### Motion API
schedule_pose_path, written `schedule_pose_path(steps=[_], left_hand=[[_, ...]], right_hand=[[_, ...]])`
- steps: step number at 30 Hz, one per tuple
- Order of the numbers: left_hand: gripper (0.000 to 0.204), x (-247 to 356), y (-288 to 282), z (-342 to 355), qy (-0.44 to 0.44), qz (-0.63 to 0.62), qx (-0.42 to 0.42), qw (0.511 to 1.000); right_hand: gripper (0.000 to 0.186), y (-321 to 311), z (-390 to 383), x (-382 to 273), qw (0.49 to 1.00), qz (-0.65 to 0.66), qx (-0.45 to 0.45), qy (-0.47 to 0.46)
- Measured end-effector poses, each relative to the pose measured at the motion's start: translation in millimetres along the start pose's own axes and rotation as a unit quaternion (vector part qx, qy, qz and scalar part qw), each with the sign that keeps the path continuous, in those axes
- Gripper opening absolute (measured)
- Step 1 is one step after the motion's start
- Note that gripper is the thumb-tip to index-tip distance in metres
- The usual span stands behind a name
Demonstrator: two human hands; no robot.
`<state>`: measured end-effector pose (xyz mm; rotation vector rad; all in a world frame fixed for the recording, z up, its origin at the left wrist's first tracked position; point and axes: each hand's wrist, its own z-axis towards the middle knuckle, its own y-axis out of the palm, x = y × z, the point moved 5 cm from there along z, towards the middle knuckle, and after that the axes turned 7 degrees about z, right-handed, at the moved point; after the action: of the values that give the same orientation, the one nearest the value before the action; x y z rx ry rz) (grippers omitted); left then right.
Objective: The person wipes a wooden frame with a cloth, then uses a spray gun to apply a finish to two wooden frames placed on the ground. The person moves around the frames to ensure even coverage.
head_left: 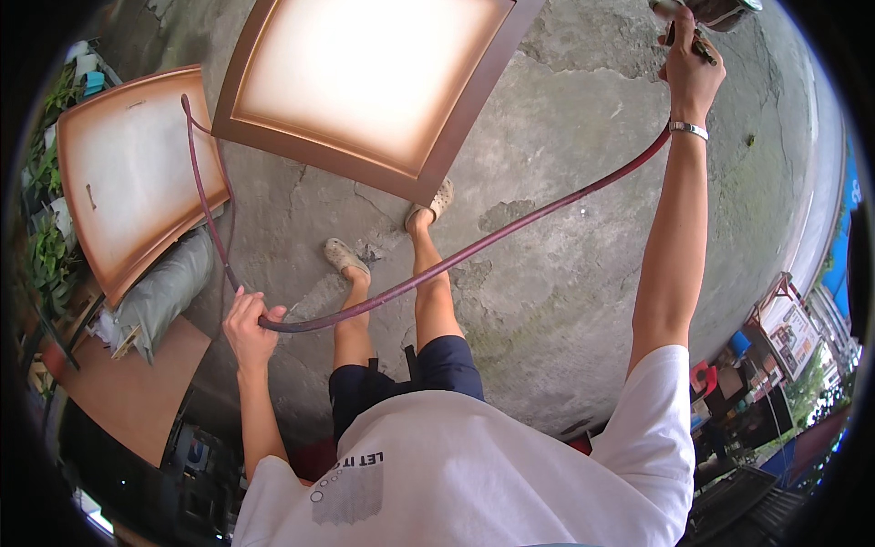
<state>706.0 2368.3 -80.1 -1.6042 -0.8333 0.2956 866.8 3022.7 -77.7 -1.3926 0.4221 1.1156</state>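
At the upper right, my right hand (691, 77) is closed around the handle of a spray gun (729, 11), whose metal cup is cut off by the top edge. A dark red air hose (492, 242) sags from it across my body to my left hand (252, 328), whose fingers are wrapped round it. Past that hand the hose loops up over the edge of a pale door panel (137, 164) with brown-shaded edges, on the left. Straight ahead is a larger panel (365, 68) with a brown frame and a bright white middle, apart from both hands.
Cracked concrete floor (547, 328) lies under my clogs (344, 258). Beside the left panel are a grey plastic-wrapped roll (169, 287), a brown board (137, 387) and green plants (50, 255). A signboard (791, 333) and clutter stand at the far right.
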Motion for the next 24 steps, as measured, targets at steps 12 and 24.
schedule_pose_path(steps=[12,24], left_hand=[[0.057,-38.1,-12.6,-33.0,-0.007,0.014,0.021,1.0],[0.062,-63.8,-28.4,-70.0,0.036,0.026,0.021,0.999]], right_hand=[[0.053,-2.0,-148.3,-10.6,0.973,-0.033,-0.139,0.181],[0.049,-30.1,-307.3,-48.0,0.965,-0.024,-0.223,0.14]])
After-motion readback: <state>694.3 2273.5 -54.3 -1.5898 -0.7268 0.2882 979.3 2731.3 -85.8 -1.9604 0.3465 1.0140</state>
